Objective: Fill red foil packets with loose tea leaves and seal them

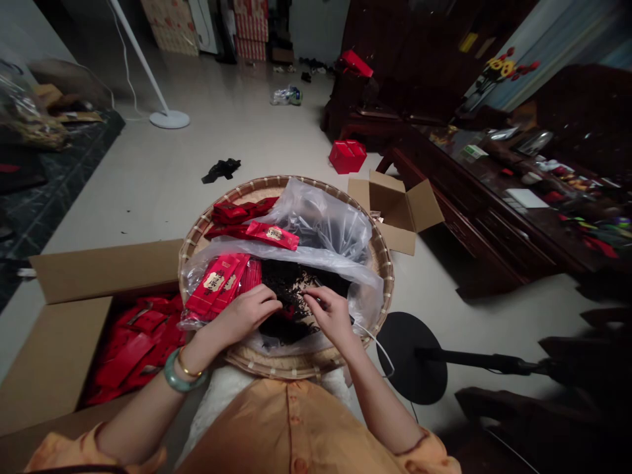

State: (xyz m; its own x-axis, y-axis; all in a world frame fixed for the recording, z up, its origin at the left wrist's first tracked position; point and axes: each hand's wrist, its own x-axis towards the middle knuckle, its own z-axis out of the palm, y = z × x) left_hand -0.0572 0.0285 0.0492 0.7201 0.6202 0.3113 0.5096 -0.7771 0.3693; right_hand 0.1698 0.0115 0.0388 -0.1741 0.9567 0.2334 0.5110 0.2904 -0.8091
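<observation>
Loose dark tea leaves (289, 309) lie heaped in the open mouth of a clear plastic bag (316, 224), which sits slumped inside a round woven bamboo tray (232, 192). We note the left hand (244, 316) and the right hand (330, 316) both over the heap, fingers curled down, tips near each other. Grip: half curled, neither hand plainly clamped; whether either pinches leaves we cannot tell. A stack of red sachets (217, 286) rests on the bag's folded edge just beside the left hand, with a further red packet (271, 235) higher up on the plastic. A cardboard box (103, 270) filled with red sachets stands at the tray's left; a smaller open carton (395, 210) sits beyond its right rim.

Risks, in our judgement: the slick film could let the stack slide into the leaves; a tug on the bag could spill leaves into the tray; a jade bangle (178, 372) could snag the plastic; a white cable (378, 342) by the right wrist could catch.
</observation>
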